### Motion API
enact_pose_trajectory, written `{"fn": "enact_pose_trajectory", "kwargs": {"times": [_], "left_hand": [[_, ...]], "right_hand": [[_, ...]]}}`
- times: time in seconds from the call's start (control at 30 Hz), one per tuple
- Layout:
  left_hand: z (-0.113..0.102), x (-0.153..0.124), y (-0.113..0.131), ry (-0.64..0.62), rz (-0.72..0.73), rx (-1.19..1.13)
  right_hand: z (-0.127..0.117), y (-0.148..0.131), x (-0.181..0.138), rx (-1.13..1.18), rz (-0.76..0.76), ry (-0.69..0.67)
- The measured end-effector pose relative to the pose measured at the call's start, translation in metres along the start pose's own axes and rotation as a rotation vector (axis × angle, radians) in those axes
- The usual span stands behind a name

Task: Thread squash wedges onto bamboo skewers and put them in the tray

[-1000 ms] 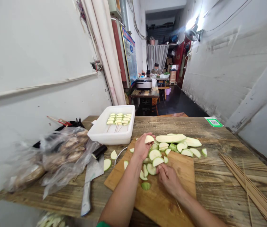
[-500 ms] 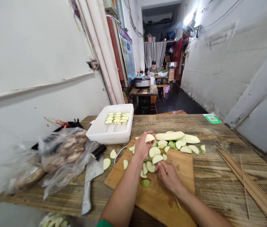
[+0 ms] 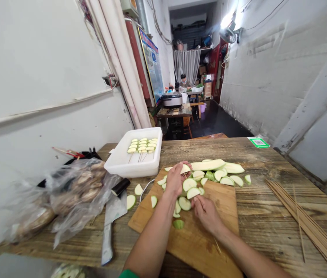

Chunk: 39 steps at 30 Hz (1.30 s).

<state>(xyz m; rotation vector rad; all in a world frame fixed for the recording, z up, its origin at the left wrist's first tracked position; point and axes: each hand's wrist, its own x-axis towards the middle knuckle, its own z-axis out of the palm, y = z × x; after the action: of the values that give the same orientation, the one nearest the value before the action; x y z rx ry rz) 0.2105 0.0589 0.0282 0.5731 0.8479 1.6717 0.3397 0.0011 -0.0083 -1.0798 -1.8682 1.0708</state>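
My left hand (image 3: 175, 178) is closed on a pale green half-round zucchini slice (image 3: 185, 169). A short bit of stick shows under that slice. My right hand (image 3: 206, 211) pinches another half-round slice (image 3: 193, 192) at its lower edge. A thin wooden skewer (image 3: 217, 246) sticks out below the right hand, running under the wrist; I cannot tell whether its point is in the slice. Loose slices (image 3: 184, 203) lie between and under my hands on the wooden cutting board (image 3: 210, 253). Longer cut zucchini pieces (image 3: 208, 165) and more slices lie behind them.
At left a white tub (image 3: 134, 170) holds skewered slices. A cleaver (image 3: 108, 239), a black cylindrical piece (image 3: 121, 187) and plastic bags of mushrooms (image 3: 85, 185) lie left of the board. Bamboo skewers (image 3: 305, 227) lie at right. Another person (image 3: 183, 82) sits far back.
The view has shifted slightly. Left hand's slice looks a little lower and more tilted; my right hand has hardly moved on its slice.
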Motion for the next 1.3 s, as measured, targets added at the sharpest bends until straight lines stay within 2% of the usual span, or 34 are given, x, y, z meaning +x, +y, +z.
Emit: {"fn": "enact_pose_trajectory", "kwargs": {"times": [0.63,1.2,1.3], "left_hand": [[0.009,-0.005,-0.005,-0.009,-0.016,0.075],[0.015,-0.012,-0.01,-0.062,-0.06,0.026],[0.016,-0.011,-0.007,-0.067,-0.117,-0.027]], "right_hand": [[0.0,0.002,-0.001,0.047,0.008,0.04],[-0.002,0.003,0.004,0.018,-0.026,0.104],[-0.005,0.002,0.005,0.005,-0.034,0.122]]}}
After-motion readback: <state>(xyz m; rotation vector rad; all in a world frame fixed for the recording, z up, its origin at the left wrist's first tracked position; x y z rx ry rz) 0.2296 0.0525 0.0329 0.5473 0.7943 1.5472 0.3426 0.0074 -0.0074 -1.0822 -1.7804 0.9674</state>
